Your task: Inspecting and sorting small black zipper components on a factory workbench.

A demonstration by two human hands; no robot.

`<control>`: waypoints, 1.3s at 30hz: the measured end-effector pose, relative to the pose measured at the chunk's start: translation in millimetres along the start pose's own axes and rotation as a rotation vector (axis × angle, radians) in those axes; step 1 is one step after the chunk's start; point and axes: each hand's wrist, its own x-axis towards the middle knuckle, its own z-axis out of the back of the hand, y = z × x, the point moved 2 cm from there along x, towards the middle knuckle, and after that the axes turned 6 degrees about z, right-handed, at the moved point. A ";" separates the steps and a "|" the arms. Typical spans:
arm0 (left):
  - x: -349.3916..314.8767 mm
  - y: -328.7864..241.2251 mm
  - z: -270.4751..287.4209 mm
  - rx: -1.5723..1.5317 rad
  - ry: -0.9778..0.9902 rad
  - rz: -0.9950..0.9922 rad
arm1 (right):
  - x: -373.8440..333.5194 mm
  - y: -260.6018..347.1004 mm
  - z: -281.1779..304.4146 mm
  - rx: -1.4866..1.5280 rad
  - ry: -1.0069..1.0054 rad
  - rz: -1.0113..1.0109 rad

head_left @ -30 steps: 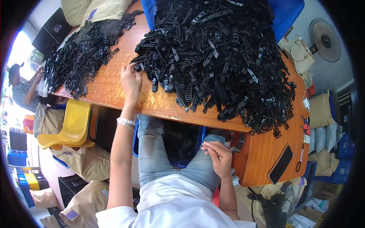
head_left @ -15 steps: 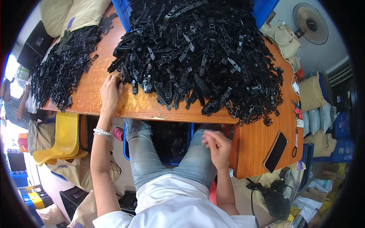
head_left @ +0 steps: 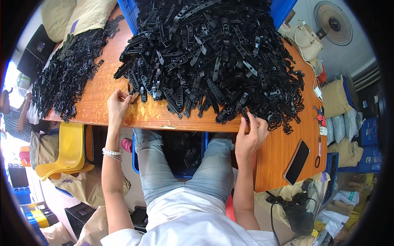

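A large heap of black plastic parts (head_left: 197,61), long and slotted, spreads over the wooden table (head_left: 164,119) in front of me. At the heap's left edge my left hand (head_left: 117,107) is closed in a pinch, with a small black plastic part (head_left: 129,87) at its fingertips. My right hand (head_left: 251,135) is at the heap's front edge, right of the middle. Its thumb and fingers close on a black plastic part (head_left: 245,113), which the fingers partly cover.
Behind the heap stands a blue bin (head_left: 130,16). A second pile of smaller black parts (head_left: 67,78) lies at the left. On the right are a phone (head_left: 297,162), scissors (head_left: 318,152) and red-handled pliers (head_left: 320,117). A blue crate (head_left: 204,151) sits below the table, between my legs.
My right hand has risen from above my lap to the heap's front edge and closed on a part. My left hand stays at the left edge, its fingers drawn back slightly and turned.
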 end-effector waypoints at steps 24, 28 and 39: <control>-112.2 -64.9 -41.5 -0.620 0.385 0.079 | -24.3 43.4 19.5 0.729 0.085 -0.070; -152.4 -84.0 -88.6 -0.756 0.610 -0.002 | -34.7 80.8 33.8 0.843 0.136 0.163; -162.0 -99.8 -80.8 -1.118 0.977 0.203 | -34.6 56.1 33.1 0.807 0.143 0.049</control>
